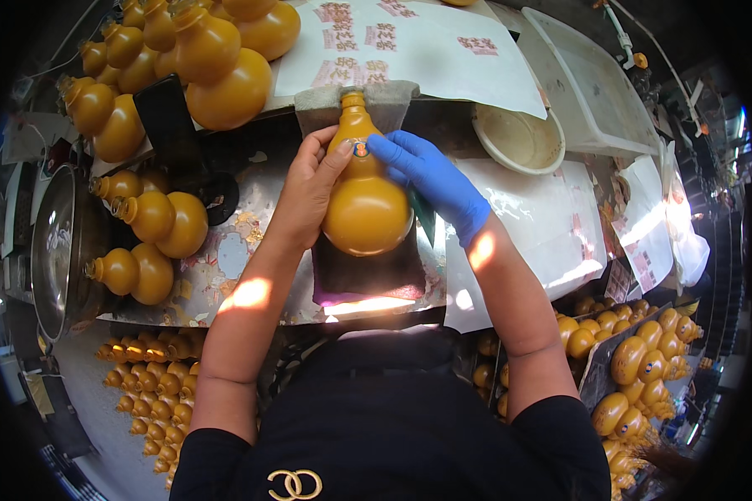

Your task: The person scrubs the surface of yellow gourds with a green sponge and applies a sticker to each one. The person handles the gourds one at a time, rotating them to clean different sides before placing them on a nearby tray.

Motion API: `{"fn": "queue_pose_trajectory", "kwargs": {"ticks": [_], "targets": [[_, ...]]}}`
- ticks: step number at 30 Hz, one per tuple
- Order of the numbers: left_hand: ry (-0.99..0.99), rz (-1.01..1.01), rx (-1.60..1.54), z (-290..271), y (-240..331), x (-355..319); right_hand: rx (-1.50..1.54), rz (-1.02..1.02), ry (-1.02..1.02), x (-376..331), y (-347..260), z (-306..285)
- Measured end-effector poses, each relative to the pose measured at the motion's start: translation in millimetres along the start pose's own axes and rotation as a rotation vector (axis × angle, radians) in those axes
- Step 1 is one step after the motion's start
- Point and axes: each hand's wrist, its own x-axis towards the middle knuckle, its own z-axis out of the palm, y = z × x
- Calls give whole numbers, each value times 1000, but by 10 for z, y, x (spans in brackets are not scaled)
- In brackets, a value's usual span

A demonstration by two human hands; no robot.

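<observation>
A person in a black shirt [368, 401] has both hands on a yellow-brown bottle [368, 219]. The bottle has a big round belly, a smaller round part and a thin neck. It is in the middle, between the two arms, with its neck pointing away from the person. The neck end is at a gray cloth [309, 104], and the belly is over a dark pad [368, 275]; I cannot tell if the belly touches the pad. The left hand [313, 175] is bare, and its grip is closed on the left side of the bottle, with the thumb by a small colorful sticker [361, 149]. The right hand [426, 171] wears a blue glove. Its fingertips press at the right side of the sticker, but I cannot tell if its grip is closed around the bottle. Below them is a messy, shiny surface [205, 267]. A white sheet [426, 58] with red and gold stickers lies past the cloth, and a pale round bowl [510, 159] is to the right of it. More bottles [171, 221] of the same shape stand on the left, near a black flat thing [165, 121].
</observation>
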Motion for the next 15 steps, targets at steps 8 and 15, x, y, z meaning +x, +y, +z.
{"fn": "queue_pose_trajectory", "kwargs": {"ticks": [8,15], "targets": [[15,-133,-27,3,184,82,-69,97,27,78,-63,-25],[45,-21,158,93,119,69,-154,-34,44,109,-3,3]]}}
